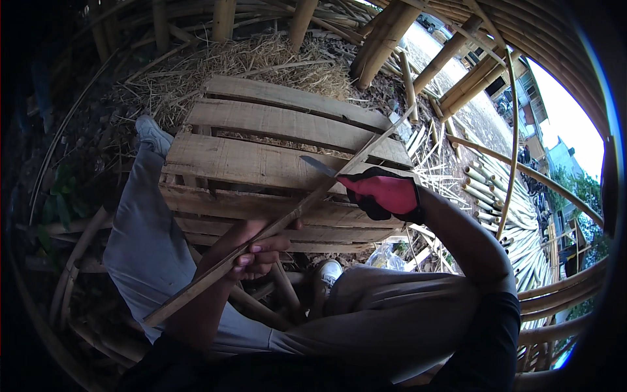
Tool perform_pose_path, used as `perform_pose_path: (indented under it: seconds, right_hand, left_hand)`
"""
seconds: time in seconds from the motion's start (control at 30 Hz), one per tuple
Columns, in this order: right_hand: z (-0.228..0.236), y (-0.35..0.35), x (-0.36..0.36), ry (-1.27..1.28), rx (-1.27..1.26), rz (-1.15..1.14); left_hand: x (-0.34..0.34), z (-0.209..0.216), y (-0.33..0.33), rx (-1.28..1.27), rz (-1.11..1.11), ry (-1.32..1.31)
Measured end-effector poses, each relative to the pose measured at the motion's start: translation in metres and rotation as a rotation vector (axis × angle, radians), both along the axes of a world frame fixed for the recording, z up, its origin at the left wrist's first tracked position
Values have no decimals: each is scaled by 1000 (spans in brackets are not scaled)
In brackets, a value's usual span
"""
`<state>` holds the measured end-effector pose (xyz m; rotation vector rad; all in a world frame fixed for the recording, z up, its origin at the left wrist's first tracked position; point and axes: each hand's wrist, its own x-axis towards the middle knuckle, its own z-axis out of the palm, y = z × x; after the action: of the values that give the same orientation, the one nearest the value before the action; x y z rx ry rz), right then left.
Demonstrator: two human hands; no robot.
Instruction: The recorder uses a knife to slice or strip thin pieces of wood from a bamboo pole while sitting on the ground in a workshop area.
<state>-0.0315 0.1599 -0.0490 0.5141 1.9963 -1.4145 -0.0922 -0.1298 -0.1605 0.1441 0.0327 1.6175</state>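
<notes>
A long, narrow bamboo strip (287, 219) runs slantwise from above my lap at the lower left to beyond the slatted wooden crate (241, 157) at the upper right. My bare left hand (258, 256) is closed around its lower part, fingers wrapped over it. On my right hand (385, 195) is a red and black glove. That hand grips a knife, its handle hidden in the fist. The knife's blade (318, 165) points to the upper left and lies against or just beside the strip; contact cannot be made out exactly.
Dry straw and shavings (274, 65) cover the ground behind the crate. Thick bamboo posts (385, 42) stand at the back. Stacked bamboo poles (496, 196) lie to the right. A clear plastic bag (385, 257) rests near my right knee, and bamboo poles (261, 307) lie beneath my legs.
</notes>
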Motion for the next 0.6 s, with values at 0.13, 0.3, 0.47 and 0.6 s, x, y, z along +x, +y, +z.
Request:
perform_pose_path:
  seconds: [0.13, 0.3, 0.47, 0.6]
  right_hand:
    - [7, -14, -7, -72, 251, -121]
    - [-7, 9, -3, 94, 195, 49]
    - [-2, 21, -8, 124, 336, 14]
    - [-16, 36, -16, 71, 259, -152]
  left_hand:
    - [6, -6, 10, -119, 80, 29]
    - [-3, 5, 1, -153, 19, -25]
    - [-2, 29, -16, -118, -21, 0]
    - [0, 25, -17, -101, 7, -207]
